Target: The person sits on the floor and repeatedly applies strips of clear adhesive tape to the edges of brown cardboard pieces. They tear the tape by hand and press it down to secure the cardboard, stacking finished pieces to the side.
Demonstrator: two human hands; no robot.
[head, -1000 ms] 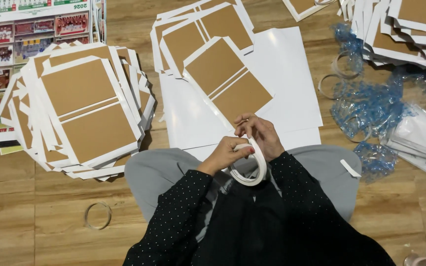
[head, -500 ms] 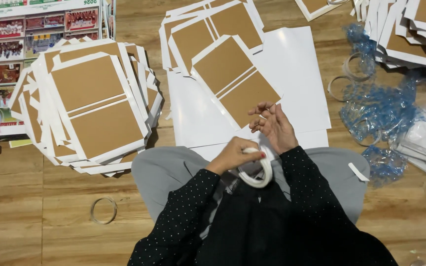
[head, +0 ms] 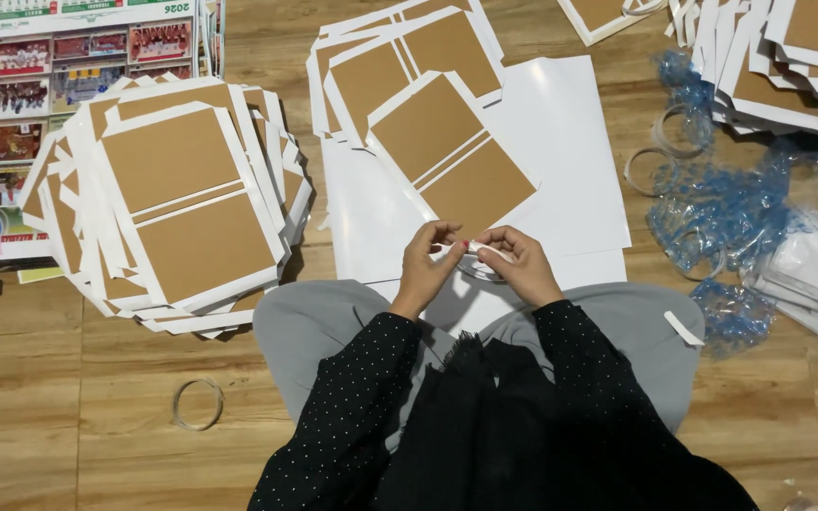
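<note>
I sit on a wooden floor with grey-trousered knees apart. My left hand [head: 426,263] and my right hand [head: 521,265] meet over my lap and pinch a white tape roll [head: 478,252] between their fingertips; most of the roll is hidden by the fingers. Just beyond them a brown cardboard cover with white borders [head: 452,156] lies on large white sheets [head: 565,142]. A short white tape strip [head: 684,328] is stuck on my right knee.
A fanned stack of brown-and-white covers [head: 182,203] lies at the left, another [head: 400,66] at top centre, more [head: 788,66] at top right. Blue plastic wrap [head: 721,208] and tape rings [head: 671,132] lie at the right. An empty ring [head: 198,404] and a printed poster [head: 49,66] are at the left.
My hands moved up from my lap and came together; the right hand, earlier apart from the roll, now meets the left on the white tape. The view shifted slightly.
</note>
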